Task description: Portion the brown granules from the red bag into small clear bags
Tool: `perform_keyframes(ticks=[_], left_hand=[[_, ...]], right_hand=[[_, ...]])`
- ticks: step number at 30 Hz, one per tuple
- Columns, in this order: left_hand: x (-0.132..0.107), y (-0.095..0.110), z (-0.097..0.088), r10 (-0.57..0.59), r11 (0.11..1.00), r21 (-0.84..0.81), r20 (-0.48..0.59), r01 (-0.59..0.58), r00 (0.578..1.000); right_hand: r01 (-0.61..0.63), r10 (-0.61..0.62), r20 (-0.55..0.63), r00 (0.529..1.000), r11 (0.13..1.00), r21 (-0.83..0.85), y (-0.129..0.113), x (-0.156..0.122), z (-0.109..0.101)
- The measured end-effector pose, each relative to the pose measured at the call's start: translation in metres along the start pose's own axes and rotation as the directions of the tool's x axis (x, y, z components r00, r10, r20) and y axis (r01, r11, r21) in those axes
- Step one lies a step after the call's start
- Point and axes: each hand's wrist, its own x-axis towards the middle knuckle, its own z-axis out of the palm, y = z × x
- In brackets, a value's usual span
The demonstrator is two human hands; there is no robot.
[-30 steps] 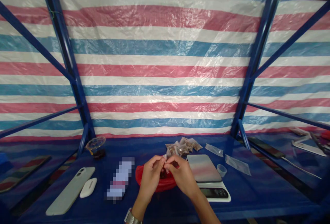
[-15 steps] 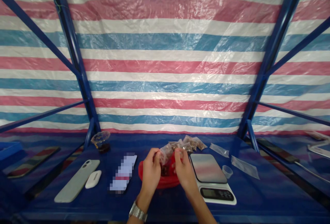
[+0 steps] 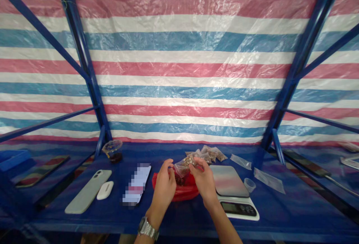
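A small clear plastic bag (image 3: 183, 166) with brown, grain-like bits in it is held slanting between my hands. My right hand (image 3: 202, 174) pinches its fuller right end between thumb and fingers. At the bag's other end are the curled fingers of my left hand (image 3: 165, 180), which seem to grip its edge. Below both hands sits a red plastic bag (image 3: 183, 194), open at the top, with dark brown pieces inside; the hands partly cover it. Several filled clear bags (image 3: 213, 153) lie just behind my right hand.
Right of my hands stands a digital scale (image 3: 231, 182), with a small clear cup (image 3: 249, 185) and flat plastic bags (image 3: 269, 180) beyond. To the left lie a lit phone (image 3: 137, 185), a white earbud case (image 3: 105, 190), a pale phone (image 3: 88, 192) and a lidded cup (image 3: 113, 152).
The small filled bag has swung from hanging near my left hand to a slanted position between both hands. My right hand has closed on its right end. The view has tilted slightly down.
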Motion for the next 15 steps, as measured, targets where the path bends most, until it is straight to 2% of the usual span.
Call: perform_keyframes(ticks=[2, 5, 10, 13, 15], left_hand=[[-0.008, -0.001, 0.005, 0.065, 0.988, 0.14, 0.017, -0.067, 0.998], [-0.02, 0.001, 0.016, 0.118, 0.949, 0.283, 0.099, -0.141, 0.988], [-0.027, 0.001, 0.031, 0.084, 0.866, 0.494, -0.007, -0.07, 0.996], [-0.026, 0.001, 0.033, 0.073, 0.855, 0.517, -0.054, -0.034, 0.996], [-0.025, 0.001, 0.033, 0.057, 0.869, 0.495, -0.042, -0.029, 0.997]], right_hand=[[0.029, -0.03, 0.0, 1.0, 0.996, -0.08, -0.004, 0.0, 0.001], [0.022, -0.006, 0.099, 0.995, 0.987, -0.157, -0.014, -0.005, 0.006], [0.035, 0.019, 0.22, 0.975, 0.971, -0.238, -0.032, -0.014, 0.012], [0.068, 0.005, 0.243, 0.97, 0.954, -0.292, -0.04, -0.016, 0.012], [0.094, -0.022, 0.221, 0.975, 0.942, -0.321, -0.044, -0.016, 0.01]])
